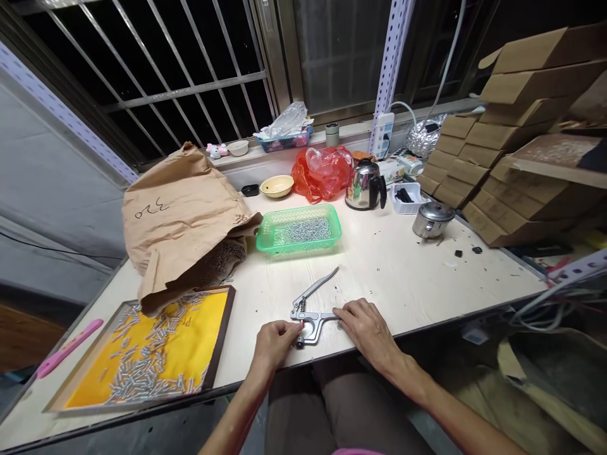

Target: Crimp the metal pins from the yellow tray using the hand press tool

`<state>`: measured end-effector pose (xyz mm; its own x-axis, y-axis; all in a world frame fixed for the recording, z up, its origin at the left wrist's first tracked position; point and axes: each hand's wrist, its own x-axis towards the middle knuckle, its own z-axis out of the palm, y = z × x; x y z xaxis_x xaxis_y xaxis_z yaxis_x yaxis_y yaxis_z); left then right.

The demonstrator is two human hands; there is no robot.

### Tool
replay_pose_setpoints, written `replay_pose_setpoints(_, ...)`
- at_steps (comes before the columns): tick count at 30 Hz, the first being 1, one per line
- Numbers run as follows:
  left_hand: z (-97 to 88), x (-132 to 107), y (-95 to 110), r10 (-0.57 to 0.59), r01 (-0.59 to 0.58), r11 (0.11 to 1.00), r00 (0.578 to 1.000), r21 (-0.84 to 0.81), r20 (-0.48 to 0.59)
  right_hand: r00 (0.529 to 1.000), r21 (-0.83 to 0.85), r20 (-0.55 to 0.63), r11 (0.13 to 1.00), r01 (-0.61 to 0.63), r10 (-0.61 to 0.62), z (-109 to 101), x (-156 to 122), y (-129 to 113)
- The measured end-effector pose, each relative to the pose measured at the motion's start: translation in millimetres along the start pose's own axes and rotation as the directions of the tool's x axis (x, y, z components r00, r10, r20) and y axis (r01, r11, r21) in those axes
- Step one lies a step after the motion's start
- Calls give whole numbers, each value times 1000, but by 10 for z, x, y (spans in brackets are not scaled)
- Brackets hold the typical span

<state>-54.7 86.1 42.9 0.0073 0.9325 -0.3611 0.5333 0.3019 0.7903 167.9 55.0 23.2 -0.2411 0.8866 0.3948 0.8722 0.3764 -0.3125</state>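
Silver snap fastener pliers (317,318) lie on the table near its front edge, with the upper handle raised and a spring near the hinge. My left hand (275,344) is closed in a pinch at the jaw of the pliers, where a bit of red shows. Whatever sits between those fingertips is too small to make out. My right hand (365,328) grips the end of the lower handle with thumb and fingers. To the left, a shallow tray (222,328) with a yellow lining holds many small metal pins (142,373).
Beyond the pliers stands a green plastic basket (266,237) with small metal parts. A brown paper bag (184,215) spills similar pieces over the tray. Farther back are a steel kettle (363,186), a red plastic bag (317,177), a lidded metal pot (432,221) and stacked cardboard boxes (512,158).
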Motion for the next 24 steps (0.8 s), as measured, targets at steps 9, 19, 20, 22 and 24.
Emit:
replay_pose_setpoints(9,-51,79,125,-78,58,986,989,159,124,999,-22,9,999,-37,37,87,14,-4)
replay_pose_setpoints(19,-79,101,133,-163,137,985,939,103,304,1000,-69,12,997,-24,25,85,18,-18)
replay_pose_setpoints(20,-84,94,139,-181,161,983,930,90,319,1000,-71,17,997,-21,23,85,18,-18)
replay_pose_setpoints(22,-88,83,159,-218,209,976,915,64,340,999,-76,27,997,-19,21,82,20,-19)
replay_pose_setpoints(24,-87,73,193,-249,253,967,900,37,357,999,-82,28,997,-16,18,77,24,-21)
